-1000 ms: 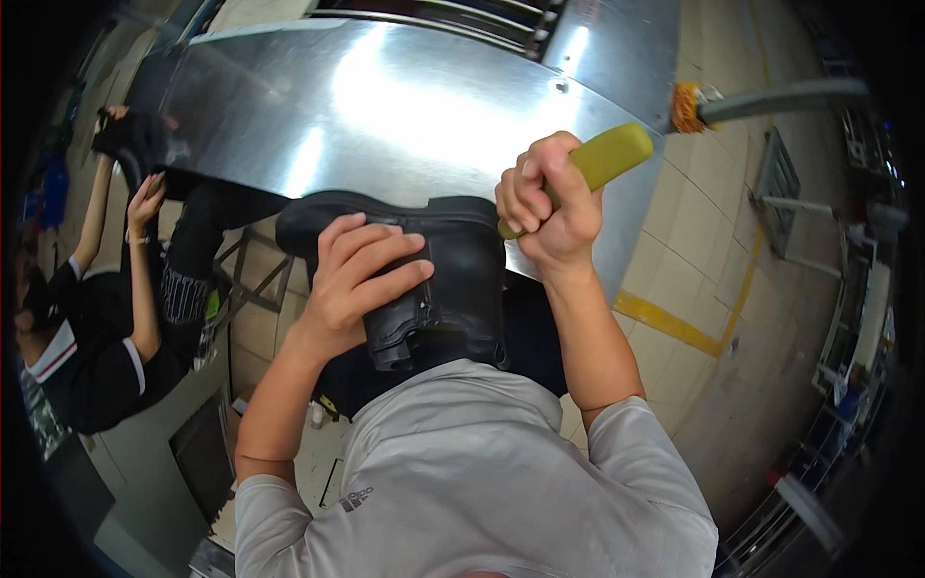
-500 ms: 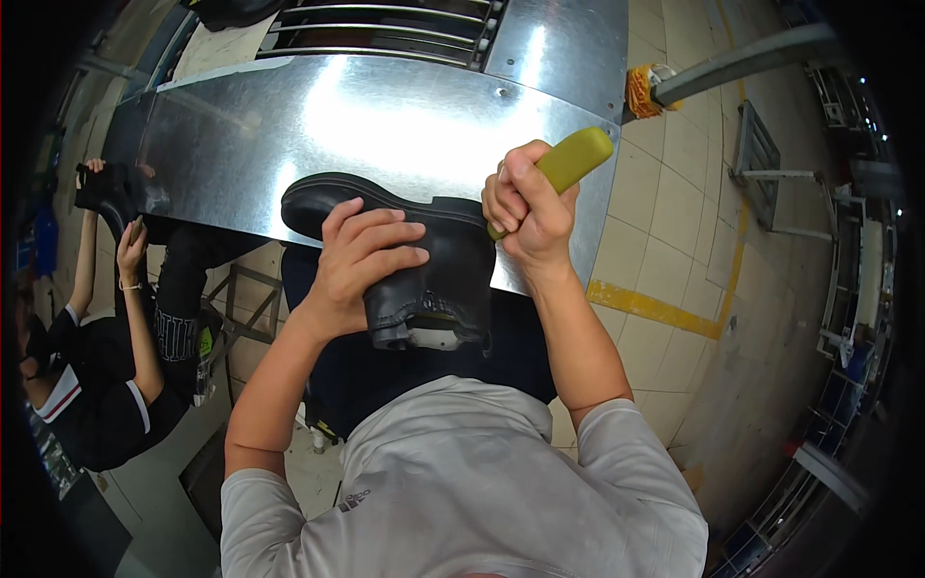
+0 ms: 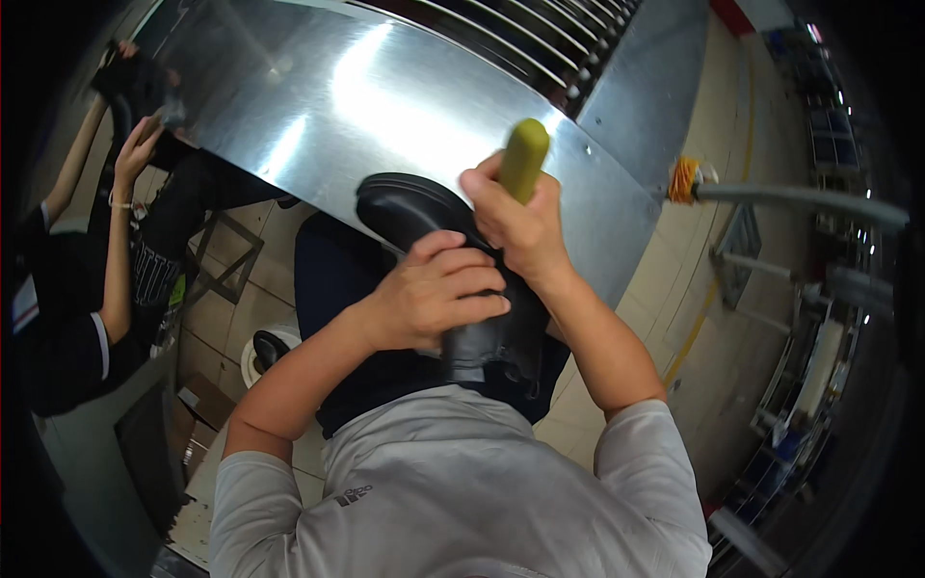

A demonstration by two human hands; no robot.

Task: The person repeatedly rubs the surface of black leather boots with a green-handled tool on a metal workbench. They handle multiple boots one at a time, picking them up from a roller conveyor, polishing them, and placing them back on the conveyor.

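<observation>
A black ankle boot [image 3: 412, 210] lies on its side across my lap and the table edge. Its toe points away and to the left, and its shaft opening is near my shirt. My left hand [image 3: 438, 297] grips the boot from the left, fingers spread over the upper. My right hand [image 3: 520, 229] is closed round an olive-green bar [image 3: 525, 159] with a rounded end that sticks up out of the fist. That fist is at the boot's sole edge, beyond my left fingers. The bar's lower end is hidden, and its exact kind cannot be told.
A shiny metal table [image 3: 318, 106] stands in front, with a metal roller rack [image 3: 520, 43] beyond. At left a co-worker's hand [image 3: 140, 154] is at another dark boot [image 3: 130, 87]. To the right, a grey metal bar [image 3: 790, 196] has an orange wrapping [image 3: 684, 180].
The view has turned, so the table slants down to the right. The boot is turned more lengthwise, toe away from me. My right hand has moved from the heel toward the middle of the sole edge.
</observation>
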